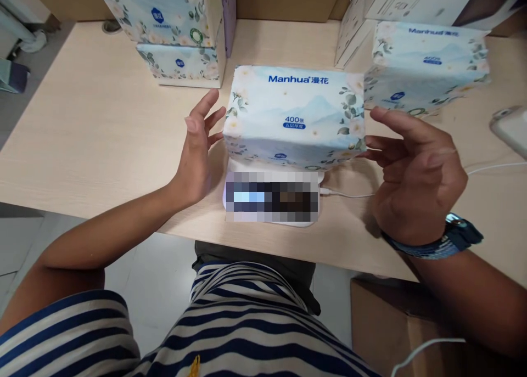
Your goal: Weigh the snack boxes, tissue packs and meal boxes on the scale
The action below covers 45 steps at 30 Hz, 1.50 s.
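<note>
A pale blue Manhua tissue pack (293, 113) with flower print rests on a small white scale (272, 201) near the table's front edge. My left hand (197, 146) is open just left of the pack, fingers spread, fingertips close to its left end but apart from it. My right hand (415, 174) is open at the pack's right end, fingers stretched toward it, holding nothing. A dark watch with a blue strap (453, 237) sits on my right wrist.
Another tissue pack (428, 64) lies at the right, two stacked packs (181, 37) at the back left. White boxes (395, 4) stand at the back right. A white cable (346, 193) runs from the scale. A cardboard box (391, 322) sits below the wooden table (94, 124).
</note>
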Each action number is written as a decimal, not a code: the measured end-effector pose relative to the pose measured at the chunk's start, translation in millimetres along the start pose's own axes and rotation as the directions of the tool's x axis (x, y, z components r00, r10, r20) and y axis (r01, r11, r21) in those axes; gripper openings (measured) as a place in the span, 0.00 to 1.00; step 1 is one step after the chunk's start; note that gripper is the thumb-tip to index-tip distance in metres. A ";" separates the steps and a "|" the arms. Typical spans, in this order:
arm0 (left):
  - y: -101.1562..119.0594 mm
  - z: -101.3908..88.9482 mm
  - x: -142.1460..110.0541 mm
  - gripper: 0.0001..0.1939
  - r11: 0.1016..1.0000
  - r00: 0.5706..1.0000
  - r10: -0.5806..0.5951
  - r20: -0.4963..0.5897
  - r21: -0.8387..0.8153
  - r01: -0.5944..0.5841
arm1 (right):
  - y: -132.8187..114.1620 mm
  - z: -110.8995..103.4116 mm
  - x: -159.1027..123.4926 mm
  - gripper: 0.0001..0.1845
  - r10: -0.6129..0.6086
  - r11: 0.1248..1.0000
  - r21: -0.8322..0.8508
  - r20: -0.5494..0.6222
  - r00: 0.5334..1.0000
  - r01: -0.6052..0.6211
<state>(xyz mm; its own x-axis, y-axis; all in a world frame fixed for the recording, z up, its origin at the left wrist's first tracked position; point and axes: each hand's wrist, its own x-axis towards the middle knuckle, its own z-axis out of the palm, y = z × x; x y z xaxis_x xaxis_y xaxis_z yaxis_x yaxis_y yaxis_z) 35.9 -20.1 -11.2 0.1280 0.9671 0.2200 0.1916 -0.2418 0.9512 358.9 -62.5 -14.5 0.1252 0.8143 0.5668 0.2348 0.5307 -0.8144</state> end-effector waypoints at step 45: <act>32.1 -81.8 37.9 0.30 0.739 0.873 -0.109 -0.476 0.549 0.392 | -57.2 183.7 91.8 0.26 0.585 0.607 0.026 0.662 0.469 -0.794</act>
<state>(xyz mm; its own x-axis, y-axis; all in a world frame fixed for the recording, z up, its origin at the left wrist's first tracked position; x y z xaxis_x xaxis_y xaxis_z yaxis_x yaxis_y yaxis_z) -32.7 15.2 45.4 -0.3720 0.9084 0.1909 0.7257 0.1564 0.6700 179.9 25.1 61.2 -0.4419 0.8478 -0.2933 0.0179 -0.3185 -0.9478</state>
